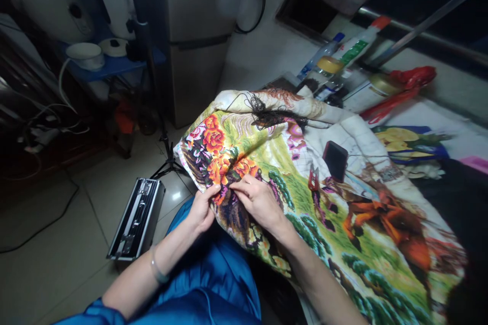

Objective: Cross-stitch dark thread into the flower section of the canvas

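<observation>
A large, bright embroidered cloth [305, 198] with orange flowers, green trees and horses lies over my lap and the surface to the right. My left hand [201, 209] grips the cloth's near edge, thumb on top and fingers tucked under. My right hand [259, 198] rests on the cloth beside it, fingertips pinched together at the dark stitched patch; whatever they hold is too small to make out. A tangle of dark thread [269, 114] lies on the cloth's far fold. A small red tool [313, 180] and a dark phone-like block [335, 158] sit on the cloth.
A metal case [137, 217] lies on the tiled floor at left, near a tripod stand [168, 155]. Bottles and jars [335, 68] and a red plastic bag [404, 86] crowd the back right. Cables and a blue shelf [110, 65] stand at the far left.
</observation>
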{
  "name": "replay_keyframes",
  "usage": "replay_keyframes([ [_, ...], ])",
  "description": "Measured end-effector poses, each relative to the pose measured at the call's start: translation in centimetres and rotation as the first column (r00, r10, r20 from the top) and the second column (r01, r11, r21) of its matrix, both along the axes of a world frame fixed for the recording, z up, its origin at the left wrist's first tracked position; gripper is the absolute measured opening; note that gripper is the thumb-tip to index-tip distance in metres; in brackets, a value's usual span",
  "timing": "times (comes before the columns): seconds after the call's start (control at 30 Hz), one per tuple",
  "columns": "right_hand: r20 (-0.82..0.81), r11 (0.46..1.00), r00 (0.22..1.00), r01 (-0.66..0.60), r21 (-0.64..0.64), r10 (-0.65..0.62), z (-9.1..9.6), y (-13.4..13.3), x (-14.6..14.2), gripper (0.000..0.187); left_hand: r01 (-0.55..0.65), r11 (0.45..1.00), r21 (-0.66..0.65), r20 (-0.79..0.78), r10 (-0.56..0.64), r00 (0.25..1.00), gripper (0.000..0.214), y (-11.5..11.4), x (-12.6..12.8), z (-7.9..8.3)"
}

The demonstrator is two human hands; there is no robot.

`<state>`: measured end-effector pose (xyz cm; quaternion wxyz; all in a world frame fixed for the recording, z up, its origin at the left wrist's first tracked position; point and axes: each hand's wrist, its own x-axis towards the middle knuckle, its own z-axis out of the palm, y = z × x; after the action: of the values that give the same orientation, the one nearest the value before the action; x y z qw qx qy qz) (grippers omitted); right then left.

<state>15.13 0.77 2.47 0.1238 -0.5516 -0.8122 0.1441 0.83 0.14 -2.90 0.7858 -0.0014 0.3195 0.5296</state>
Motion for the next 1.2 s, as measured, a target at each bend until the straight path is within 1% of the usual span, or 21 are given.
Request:
replay_keyframes([
  [0.1, -0.131, 0.999, 0.991, 0.027, 0.03, -0.023, -0.3, -0.1, -0.3, 0.023, 0.015, 1.0, -0.002, -0.014, -0.015, 1.0, 0.023, 0.1, 0.0, -0.1],
  [0.17, -0.274, 0.997, 0.96, 0.068, 0.048, -0.052, -0.4, 0.0, -0.6, 0.019, 0.014, 1.0, -0.01, -0.034, -0.014, 0.999, 0.019, 0.2, -0.1, -0.2],
  [0.2, -0.353, 0.995, 0.933, 0.095, 0.042, -0.074, -0.4, 0.0, -0.8, 0.017, 0.013, 1.0, -0.016, -0.04, -0.014, 0.999, 0.017, 0.2, -0.1, -0.2],
  [0.27, -0.502, 0.988, 0.854, 0.152, -0.008, -0.136, -0.6, 0.2, -1.1, 0.012, 0.013, 0.999, -0.033, -0.043, -0.014, 0.999, 0.015, 0.3, -0.2, -0.3],
  [0.37, -0.655, 0.964, 0.708, 0.21, -0.163, -0.265, -1.1, 0.4, -1.6, 0.01, 0.021, 0.999, -0.047, -0.047, -0.023, 0.999, 0.014, 0.4, -0.2, -0.1],
  [0.47, -0.716, 0.923, 0.583, 0.238, -0.301, -0.384, -1.8, 0.8, -2.1, 0.014, 0.044, 0.998, -0.051, -0.067, -0.047, 0.997, 0.014, 0.5, -0.4, 0.1],
  [0.53, -0.737, 0.909, 0.533, 0.244, -0.337, -0.416, -2.1, 1.2, -2.4, 0.014, 0.067, 0.997, -0.036, -0.088, -0.07, 0.994, 0.017, 0.6, -0.6, 0.2],
  [0.57, -0.747, 0.91, 0.52, 0.241, -0.337, -0.414, -2.3, 1.3, -2.5, 0.013, 0.085, 0.996, -0.024, -0.103, -0.087, 0.991, 0.019, 0.6, -0.7, 0.2],
  [0.63, -0.762, 0.924, 0.522, 0.229, -0.306, -0.382, -2.3, 1.6, -2.7, 0.01, 0.137, 0.991, -0.01, -0.145, -0.137, 0.98, 0.024, 0.8, -1.1, 0.2],
  [0.73, -0.755, 0.953, 0.582, 0.211, -0.217, -0.301, -2.1, 1.9, -2.9, 0.008, 0.213, 0.977, -0.029, -0.221, -0.214, 0.951, 0.024, 1.3, -1.7, 0.3],
  [0.8, -0.737, 0.962, 0.619, 0.207, -0.178, -0.27, -1.9, 2.0, -2.9, 0.011, 0.231, 0.972, -0.045, -0.252, -0.235, 0.939, 0.019, 1.7, -1.8, 0.4],
  [0.87, -0.724, 0.963, 0.636, 0.203, -0.178, -0.268, -1.9, 2.1, -2.9, 0.013, 0.234, 0.971, -0.053, -0.265, -0.24, 0.934, 0.012, 2.0, -1.7, 0.6],
  [0.97, -0.712, 0.955, 0.636, 0.195, -0.225, -0.298, -2.0, 2.3, -2.8, 0.015, 0.219, 0.975, -0.045, -0.286, -0.223, 0.932, 0.006, 2.1, -1.4, 0.7],
  [1.03, -0.707, 0.953, 0.639, 0.186, -0.238, -0.302, -2.1, 2.4, -2.7, 0.017, 0.204, 0.978, -0.038, -0.304, -0.206, 0.93, 0.006, 2.1, -1.2, 0.7],
  [1.1, -0.702, 0.958, 0.653, 0.179, -0.224, -0.285, -2.1, 2.5, -2.6, 0.017, 0.191, 0.981, -0.028, -0.317, -0.19, 0.929, 0.007, 2.0, -1.2, 0.6],
  [1.2, -0.681, 0.963, 0.681, 0.18, -0.2, -0.268, -2.0, 2.5, -2.7, 0.016, 0.204, 0.979, -0.019, -0.312, -0.2, 0.929, 0.01, 1.9, -1.4, 0.4],
])
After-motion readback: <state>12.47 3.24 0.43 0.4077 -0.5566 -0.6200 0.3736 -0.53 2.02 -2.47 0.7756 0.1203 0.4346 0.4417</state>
